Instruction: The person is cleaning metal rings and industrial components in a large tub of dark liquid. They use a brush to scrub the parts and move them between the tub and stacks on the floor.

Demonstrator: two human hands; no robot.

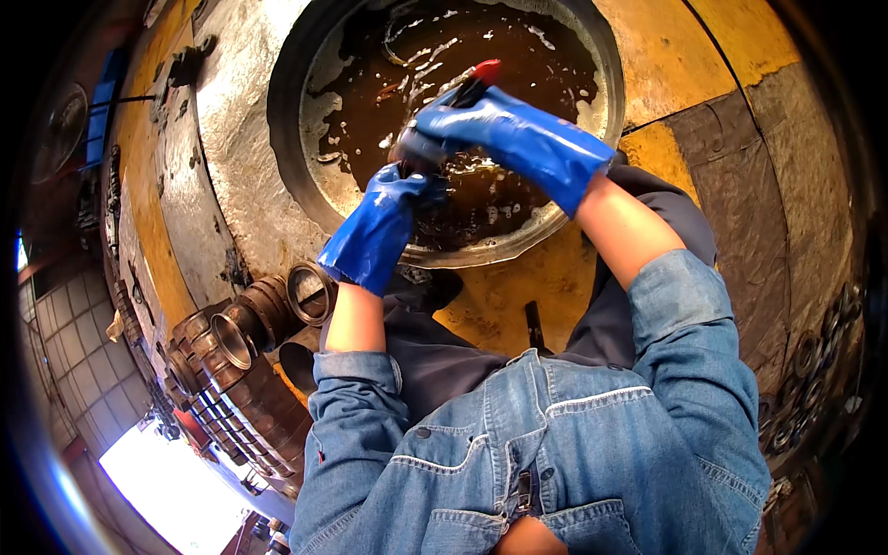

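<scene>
Both my hands wear wet blue rubber gloves and are over a round dark basin [606, 55] of brown, foamy liquid [370, 102]. My right hand [467, 120] is closed around a tool with a red-and-black handle [487, 70]; its working end is hidden by the glove and blur. Just below it, my left hand [388, 194] grips a dark, roundish part [421, 153]. Motion smears this part, and its kind cannot be made out. The two hands meet at it, near the basin's near-left side.
At lower left stand several rusty metal rings and cylinders [264, 310], close to my left forearm. Worn metal sheeting [236, 102] lies left of the basin, and yellow-and-brown floor plates [666, 55] lie right. More dark rings [805, 370] are at the far right. My knees flank the basin's near edge.
</scene>
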